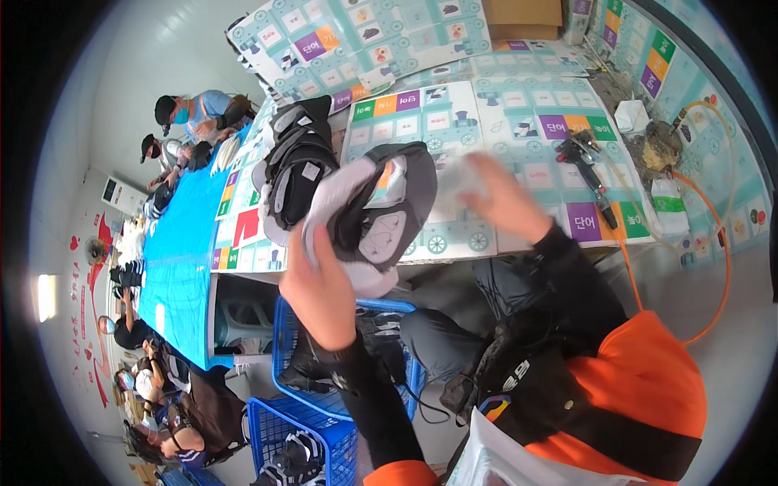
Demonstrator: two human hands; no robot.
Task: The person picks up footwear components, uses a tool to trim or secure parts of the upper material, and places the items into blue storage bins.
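Observation:
My left hand (320, 283) grips a black and grey cap (385, 231) by its pale brim, thumb on top. The cap is tilted with its inside towards me, and a label and pale patches show in it. To its right is my right hand (506, 202), blurred by motion. A thin whitish piece (456, 190), too smeared to name, is at its fingertips. Left of the held cap, a row of nested black caps (301, 154) with grey brims lies on the table (519, 170).
A black air-gun-like tool (587, 170) with an orange hose (721, 267) lies on the right. Beside it stands a green and white pack (668, 206). Blue crates (304, 425) hold dark items below the table. Several people work along a blue-covered table (178, 259) at left.

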